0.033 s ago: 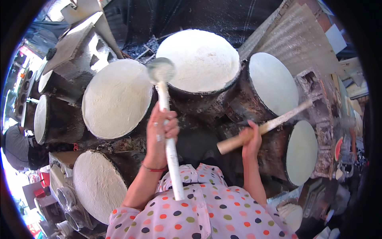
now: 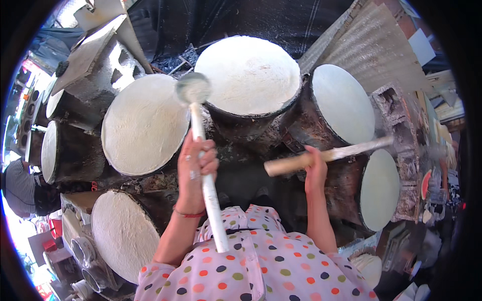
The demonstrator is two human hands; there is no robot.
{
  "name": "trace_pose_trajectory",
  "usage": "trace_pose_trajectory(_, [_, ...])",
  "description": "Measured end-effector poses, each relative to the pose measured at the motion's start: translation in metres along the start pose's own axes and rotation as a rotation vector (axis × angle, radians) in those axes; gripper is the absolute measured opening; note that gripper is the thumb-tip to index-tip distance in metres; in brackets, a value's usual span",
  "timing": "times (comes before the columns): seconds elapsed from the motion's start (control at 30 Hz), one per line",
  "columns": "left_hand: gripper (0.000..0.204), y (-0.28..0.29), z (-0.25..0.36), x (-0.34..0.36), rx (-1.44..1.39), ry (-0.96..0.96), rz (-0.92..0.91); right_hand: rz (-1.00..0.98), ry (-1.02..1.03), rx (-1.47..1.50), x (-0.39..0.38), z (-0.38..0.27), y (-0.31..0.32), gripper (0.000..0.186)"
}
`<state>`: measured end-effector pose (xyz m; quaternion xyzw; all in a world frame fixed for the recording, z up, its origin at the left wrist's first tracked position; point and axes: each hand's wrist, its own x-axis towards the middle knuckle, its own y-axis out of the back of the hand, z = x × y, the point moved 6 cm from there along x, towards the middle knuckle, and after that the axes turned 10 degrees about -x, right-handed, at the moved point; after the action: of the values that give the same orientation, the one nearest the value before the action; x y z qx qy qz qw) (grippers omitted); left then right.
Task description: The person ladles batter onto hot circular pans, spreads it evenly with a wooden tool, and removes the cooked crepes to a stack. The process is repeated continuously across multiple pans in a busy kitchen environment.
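Note:
My left hand (image 2: pixel 197 168) is closed round the white handle of a ladle (image 2: pixel 209 208). The ladle's round bowl holds something whitish and hangs between a cream-coated round pan (image 2: pixel 145 125) on the left and a large white-coated round pan (image 2: pixel 246 75) at the back. In my right hand (image 2: pixel 316 168) is a wooden stick (image 2: pixel 291 164), held nearly level. Its tan end points left, and its pale, flatter end reaches right, over the gap between two round pans (image 2: pixel 344 103) (image 2: pixel 380 190). The stick's far end is blurred.
Another coated pan (image 2: pixel 120 233) stands at the near left, and smaller ones (image 2: pixel 49 152) lie farther left. A rusty, flour-dusted frame (image 2: pixel 399 150) edges the right side. Corrugated sheet (image 2: pixel 371 45) leans at the back right. A person in a striped top (image 2: pixel 20 188) is at the far left.
My left hand and the ladle have shifted slightly left, the bowl moving toward the left pan. The stick in my right hand has turned flatter, its tan end rising and moving left.

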<state>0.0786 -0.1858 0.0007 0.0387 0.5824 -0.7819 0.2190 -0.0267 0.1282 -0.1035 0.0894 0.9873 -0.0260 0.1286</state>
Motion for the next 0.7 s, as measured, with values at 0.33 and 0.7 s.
trace_pose_trajectory(0.33, [0.031, 0.026, 0.062, -0.01, -0.21, -0.303, 0.029, 0.191, -0.145, 0.392, 0.077, 0.018, -0.045, 0.029])
trace_pose_trajectory(0.7, [0.023, 0.023, 0.065, 0.006, -0.417, -0.359, -0.064, -0.436, 0.032, -0.014, 0.073, -0.05, -0.181, 0.047])
